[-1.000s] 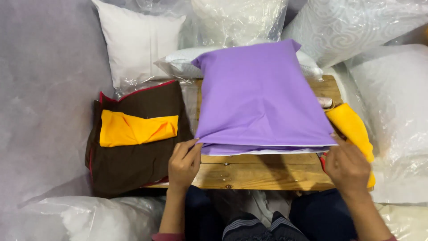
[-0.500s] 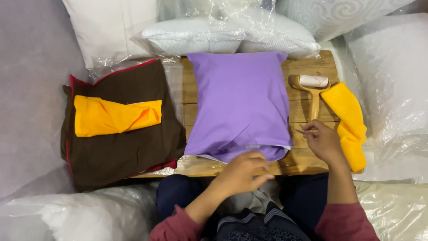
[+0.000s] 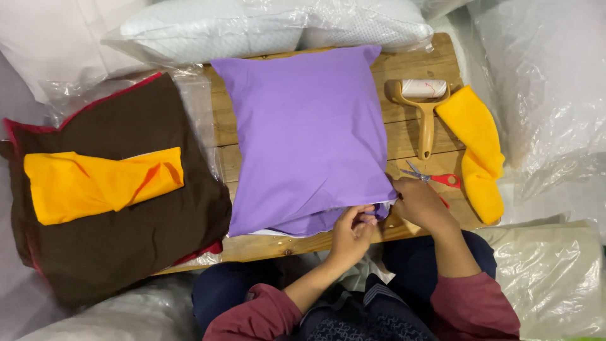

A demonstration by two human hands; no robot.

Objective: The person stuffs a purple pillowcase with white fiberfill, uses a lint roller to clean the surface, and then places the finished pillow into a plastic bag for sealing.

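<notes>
A purple pillow (image 3: 303,132) lies flat on the wooden table (image 3: 410,136), its open end toward me. My left hand (image 3: 351,232) pinches the purple cover's edge near the front right corner. My right hand (image 3: 420,205) rests right beside it, fingers curled on the same corner of the cover. Red-handled scissors (image 3: 432,178) lie on the table just beyond my right hand, not held.
A lint roller (image 3: 425,104) with a tan handle and a folded yellow cloth (image 3: 476,148) lie at the table's right. At left a brown cover (image 3: 120,208) carries another yellow cloth (image 3: 95,183). Plastic-wrapped white pillows (image 3: 271,25) surround the table.
The purple pillow has been laid flat from its raised position. My right hand has put down the scissors and moved left to the pillow's corner; my left hand has closed on the cover's edge.
</notes>
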